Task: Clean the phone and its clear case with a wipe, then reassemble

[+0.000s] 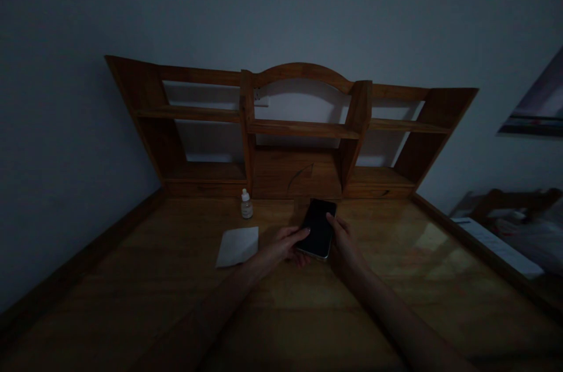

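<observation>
A black smartphone [317,226] with a dark screen is held just above the wooden desk [396,278], near its middle. My left hand [285,247] grips the phone's left lower edge, thumb on top. My right hand [343,247] holds its right edge, with fingers curled round the side. The phone is tilted, screen up. To the left of my left hand a white square cloth or paper [238,246] lies flat on the desk. A small white dropper bottle [246,204] stands upright behind it.
A wooden hutch with bare shelves [303,128] stands at the back of the desk against a pale wall. Raised wooden rims run along the desk's left and right sides. A bed and furniture show dimly at the far right [505,225]. The room is dark.
</observation>
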`<state>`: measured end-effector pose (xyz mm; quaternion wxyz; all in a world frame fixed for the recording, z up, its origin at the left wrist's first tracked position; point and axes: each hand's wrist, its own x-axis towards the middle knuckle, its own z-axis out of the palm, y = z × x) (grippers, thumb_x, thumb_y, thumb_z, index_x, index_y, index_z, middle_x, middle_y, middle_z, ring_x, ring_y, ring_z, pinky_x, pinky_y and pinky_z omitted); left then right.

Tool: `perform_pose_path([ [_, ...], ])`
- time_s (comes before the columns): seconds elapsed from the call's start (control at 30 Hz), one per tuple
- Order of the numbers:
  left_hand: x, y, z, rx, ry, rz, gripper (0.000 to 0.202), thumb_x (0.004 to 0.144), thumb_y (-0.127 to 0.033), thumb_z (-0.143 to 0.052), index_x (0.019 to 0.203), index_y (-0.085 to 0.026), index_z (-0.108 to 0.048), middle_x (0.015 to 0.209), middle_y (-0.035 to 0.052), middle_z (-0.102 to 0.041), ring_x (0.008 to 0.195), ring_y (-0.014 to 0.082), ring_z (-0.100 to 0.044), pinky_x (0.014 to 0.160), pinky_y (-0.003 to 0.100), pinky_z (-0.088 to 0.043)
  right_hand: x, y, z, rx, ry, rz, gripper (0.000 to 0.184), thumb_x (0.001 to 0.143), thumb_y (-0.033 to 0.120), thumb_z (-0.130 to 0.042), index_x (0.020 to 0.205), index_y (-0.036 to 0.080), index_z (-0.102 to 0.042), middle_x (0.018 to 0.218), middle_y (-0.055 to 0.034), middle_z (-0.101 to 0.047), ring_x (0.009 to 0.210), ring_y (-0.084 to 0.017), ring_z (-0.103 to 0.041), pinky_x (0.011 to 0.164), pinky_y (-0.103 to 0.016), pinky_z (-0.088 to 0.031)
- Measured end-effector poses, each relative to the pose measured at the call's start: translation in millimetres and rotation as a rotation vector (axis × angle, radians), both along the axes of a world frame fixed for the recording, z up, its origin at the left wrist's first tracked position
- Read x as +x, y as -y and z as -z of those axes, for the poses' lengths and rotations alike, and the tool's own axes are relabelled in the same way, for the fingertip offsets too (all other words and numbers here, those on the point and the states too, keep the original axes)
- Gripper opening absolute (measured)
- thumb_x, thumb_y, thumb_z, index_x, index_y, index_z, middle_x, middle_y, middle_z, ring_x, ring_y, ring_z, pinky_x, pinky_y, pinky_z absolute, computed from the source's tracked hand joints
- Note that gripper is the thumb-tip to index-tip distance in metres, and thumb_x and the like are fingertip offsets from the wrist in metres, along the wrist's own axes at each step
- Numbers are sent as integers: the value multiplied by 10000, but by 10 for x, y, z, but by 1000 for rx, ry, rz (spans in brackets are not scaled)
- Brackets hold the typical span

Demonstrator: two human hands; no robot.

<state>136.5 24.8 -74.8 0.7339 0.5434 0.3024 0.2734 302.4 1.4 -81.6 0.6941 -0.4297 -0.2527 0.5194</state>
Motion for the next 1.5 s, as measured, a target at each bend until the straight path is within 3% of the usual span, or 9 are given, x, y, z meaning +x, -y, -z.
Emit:
perform_pose_path([
  [0.13, 2, 16, -26, -82, 87, -10, 463, 816, -515, -698, 1005, -97, -633, 713, 93, -692, 521, 160, -632, 476, 252, -473, -31, 50, -89, -27, -42, 2, 352, 707, 477, -817, 810, 192, -639, 638, -2, -675, 540, -180, -632, 517, -279, -495],
  [0.3, -8, 34, -44, -142, 106, 42, 487, 708, -360, -818, 1061, -114, -591, 716, 46, -677, 485, 135, -601, 452, 239, -459, -48, 57, -82, -32, -36, -3, 364, 698, 478, -826, 829, 190, -646, 679, -10, -693, 567, -185, -646, 520, -283, -501],
  [0.63, -57, 34, 9, -2, 63, 110, 420, 746, -384, -782, 1026, -134, -595, 761, 30, -653, 517, 112, -578, 483, 234, -455, -41, 37, -86, -12, 10, -26, 352, 677, 457, -841, 769, 173, -654, 653, -19, -685, 526, -157, -614, 492, -255, -473],
  [0.97, -34, 94, -81, -13, 73, 102, 406, 729, -374, -786, 1001, -148, -587, 745, 34, -650, 524, 115, -583, 483, 232, -462, -17, 8, -31, -22, 16, 0, 315, 704, 442, -824, 785, 181, -666, 677, -22, -696, 565, -168, -636, 509, -261, -490],
  [1.13, 12, 70, -11, -5, 70, 70, 438, 714, -407, -794, 974, -134, -571, 709, 40, -644, 507, 128, -586, 474, 250, -475, -26, 12, -52, -42, 46, -74, 363, 700, 417, -825, 925, 175, -675, 737, -42, -721, 594, -184, -661, 519, -266, -506],
  [1.27, 35, 39, 42, 1, 96, 2, 513, 724, -394, -790, 1088, -129, -545, 734, 46, -668, 516, 135, -600, 477, 250, -480, -58, 24, -51, -44, 99, -108, 488, 641, 367, -857, 1032, 179, -635, 805, -54, -734, 628, -207, -683, 515, -276, -520],
  [1.5, 37, 46, 2, 0, 112, -52, 541, 705, -438, -805, 1072, -123, -563, 703, 55, -669, 494, 136, -596, 471, 242, -458, -77, 72, -57, -45, 107, -194, 579, 659, 387, -842, 1151, 211, -591, 847, -51, -726, 592, -199, -675, 446, -246, -473],
])
